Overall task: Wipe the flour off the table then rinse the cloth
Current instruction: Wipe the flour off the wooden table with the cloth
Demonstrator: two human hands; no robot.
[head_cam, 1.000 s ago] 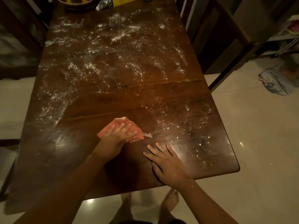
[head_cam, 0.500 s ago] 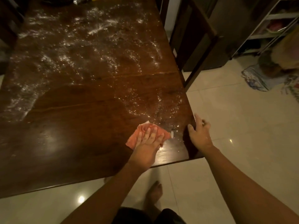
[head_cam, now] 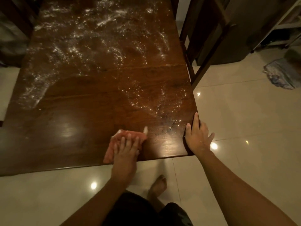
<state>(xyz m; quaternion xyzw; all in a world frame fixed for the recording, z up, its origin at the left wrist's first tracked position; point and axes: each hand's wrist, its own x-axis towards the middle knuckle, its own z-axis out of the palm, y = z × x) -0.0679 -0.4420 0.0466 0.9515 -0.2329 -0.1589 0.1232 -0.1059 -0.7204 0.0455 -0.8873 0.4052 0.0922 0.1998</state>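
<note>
Left grip (head_cam: 126, 151): released, laid flat with straight fingers, pressing down on the cloth (head_cam: 110, 151). Right grip (head_cam: 197, 136): released, holding nothing. It is set against the right edge of the bench (head_cam: 65, 141) just short of the near right corner, with the thumb on the top surface, the forefinger straight along the edge and the little finger spread out over the floor (head_cam: 244, 128).

1. Floor: pale glossy tiles, seen to the right of and nearer than the bench, with several small bright lamp reflections.
2. Bench: dark brown polished wood, rectangular, running from near to far. The near left part shows bare, shiny wood with a soft glare.
3. Chair (head_cam: 210, 46): dark wood, standing at the far right side of the bench, close against its edge.
4. Flour (head_cam: 97, 46): white dusting and streaks across the far and middle bench. It is heavy along the left side, and a thinner speckled band runs down toward the near right corner, ending just beside the right grip's thumb.
5. Rag (head_cam: 280, 75): crumpled bluish fabric on the floor at far right, well apart from the bench.
6. Cloth: salmon pink and bunched, lying on the bench close to its near edge, right of centre. It is mostly under the left grip, and a small white corner sticks out at its far right.
7. Foot (head_cam: 158, 185): bare, on the tiles just nearer than the bench edge, between the two forearms.
</note>
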